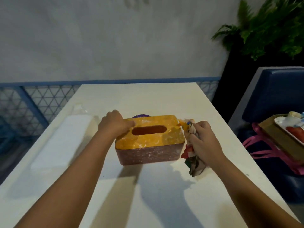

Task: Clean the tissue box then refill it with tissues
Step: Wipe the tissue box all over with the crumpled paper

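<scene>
**Desk:** What sits at the left of the frame?

**Photographer:** A blue-framed lattice railing runs behind the long white table. On the table's left side lies a flat white pack of tissues in clear plastic wrap, near the box but not touching it.

**Desk:** And the hands?

**Photographer:** The left hand grasps the upper-left corner of a rectangular, orange-lidded, reddish-brown tissue box, fingers curled over the far edge and thumb lying along the lid. The tissue box stands upright on the table at the centre of the frame, its oval slot facing up and pale dust speckling its lid and walls. A round purple object peeks out from behind its far edge, but I cannot tell what it is.

**Desk:** To the right of that?

**Photographer:** The right hand clenches a crumpled multicoloured cloth. The cloth's upper end touches the lid's right corner, and its lower end trails onto the table just beside the box's right wall.

**Desk:** The right edge?

**Photographer:** A blue padded bench seat holds a pink-strapped bag and a brown cardboard box carrying a white tray. A green fern fills the upper right corner.
</scene>
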